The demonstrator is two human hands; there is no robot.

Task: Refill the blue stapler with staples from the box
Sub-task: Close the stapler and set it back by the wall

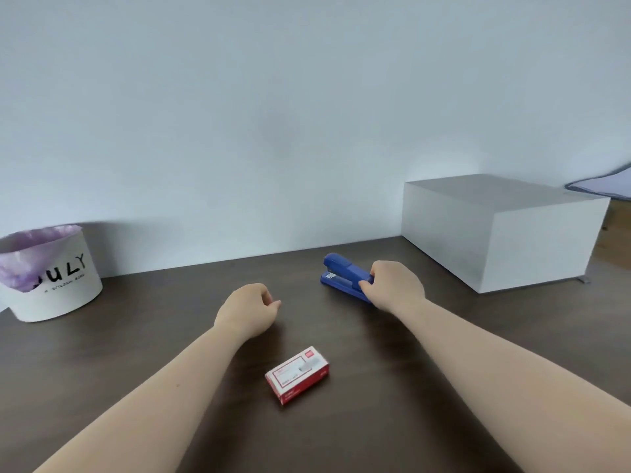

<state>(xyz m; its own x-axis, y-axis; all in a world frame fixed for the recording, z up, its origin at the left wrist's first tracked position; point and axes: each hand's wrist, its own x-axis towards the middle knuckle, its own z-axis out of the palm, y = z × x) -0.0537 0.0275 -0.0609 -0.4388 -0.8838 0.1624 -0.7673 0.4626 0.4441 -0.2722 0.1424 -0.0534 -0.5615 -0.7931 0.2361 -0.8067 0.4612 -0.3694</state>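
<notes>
Stapler point(345, 276) far on the right of the table point(136, 387), with the right hand point(396, 288) on its back end.

Nearest, in the middle of the table, lies the red and white box point(297, 374), shut and touched by nobody. A bit farther and to the left, the left hand point(247, 310) is curled up loosely and holds nothing. Farther still, on the right, the right hand has its fingers wrapped around the back of the blue stapler, which sits flat and closed. At the far left stands a white bin point(54, 278), and at the far right a big white block point(495, 230). I think this is the very first step: getting hold of the stapler. Next, its top needs to be flipped open, and then the box must be opened.
</notes>
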